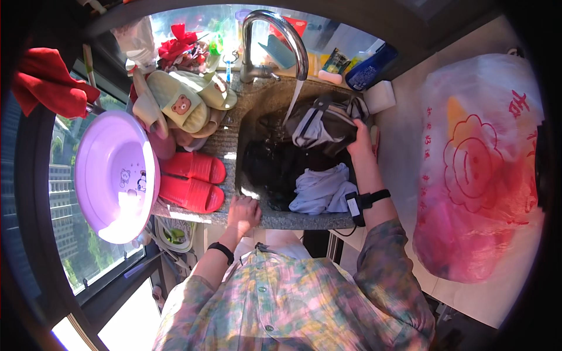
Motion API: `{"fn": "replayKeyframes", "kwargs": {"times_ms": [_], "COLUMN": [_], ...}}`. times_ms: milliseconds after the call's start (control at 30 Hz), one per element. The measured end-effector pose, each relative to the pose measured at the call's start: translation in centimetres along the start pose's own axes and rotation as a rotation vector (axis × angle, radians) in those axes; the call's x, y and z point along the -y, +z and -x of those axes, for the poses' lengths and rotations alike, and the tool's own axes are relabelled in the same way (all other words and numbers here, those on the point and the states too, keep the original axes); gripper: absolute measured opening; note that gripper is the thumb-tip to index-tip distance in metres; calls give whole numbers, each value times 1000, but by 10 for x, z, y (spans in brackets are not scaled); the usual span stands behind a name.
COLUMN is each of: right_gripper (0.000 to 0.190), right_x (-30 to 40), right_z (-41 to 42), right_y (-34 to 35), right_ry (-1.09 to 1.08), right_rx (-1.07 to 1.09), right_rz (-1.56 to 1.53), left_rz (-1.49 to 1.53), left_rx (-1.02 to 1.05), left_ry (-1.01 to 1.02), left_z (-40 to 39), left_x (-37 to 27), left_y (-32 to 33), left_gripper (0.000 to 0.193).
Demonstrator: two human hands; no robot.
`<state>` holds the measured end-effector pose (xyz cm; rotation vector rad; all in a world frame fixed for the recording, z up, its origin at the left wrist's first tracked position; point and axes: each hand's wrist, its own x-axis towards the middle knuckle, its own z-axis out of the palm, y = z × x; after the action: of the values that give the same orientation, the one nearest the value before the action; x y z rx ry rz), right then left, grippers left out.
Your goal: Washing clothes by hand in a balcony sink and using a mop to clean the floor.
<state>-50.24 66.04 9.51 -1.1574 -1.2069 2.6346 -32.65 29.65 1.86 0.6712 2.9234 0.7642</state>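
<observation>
My right hand [361, 139] grips the side of a dark brown and white fabric item [327, 125], which looks like a small bag with a strap. It is raised over the right part of a stone sink [303, 220]. From a curved chrome faucet [303, 52], a stream of water falls just left of the item. Dark wet cloth [268, 169] covers the basin floor, its details lost in shadow. A white cloth [322, 191] is bunched at the front right of the basin. On the front rim rests my left hand [244, 213], empty, its fingertips partly hidden.
Red slippers [193, 193] and piled pale green slippers [184, 101] occupy the left drainboard. A purple plastic basin [112, 175] stands tilted beside them. Behind the sink are a blue bottle [371, 68] and pink soap [330, 77]. At right lies a filled plastic bag [476, 175].
</observation>
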Motion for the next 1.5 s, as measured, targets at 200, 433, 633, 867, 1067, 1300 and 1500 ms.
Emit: {"fn": "replayKeyframes", "kwargs": {"times_ms": [200, 433, 633, 867, 1067, 1300, 1500], "right_gripper": [59, 57, 70, 49, 26, 11, 6], "right_x": [-38, -132, -142, -260, -270, -129, -27], "right_z": [-33, -18, 26, 57, 61, 54, 80], "right_y": [-18, -12, 17, -1, -2, 58, 41], "right_ry": [-124, -661, -870, -554, -203, 81, 24], "right_rx": [-312, -150, 321, 592, 875, 765, 460], "right_rz": [728, 1070, 1859, 2190, 1887, 1239, 696], "left_rz": [-7, -3, -8, -15, -10, -4, 15], "left_rx": [-10, 36, 41, 22, 28, 21, 46], "left_ry": [-23, -28, -46, -58, -48, -55, -43], "left_z": [3, 1, -1, -2, -1, 4, 0], "left_x": [6, 3, 2, 1, 3, 7, 3], "left_y": [0, 4, 0, 1, -3, 2, -1], "left_gripper": [11, 12, 12, 12, 11, 12, 12]}}
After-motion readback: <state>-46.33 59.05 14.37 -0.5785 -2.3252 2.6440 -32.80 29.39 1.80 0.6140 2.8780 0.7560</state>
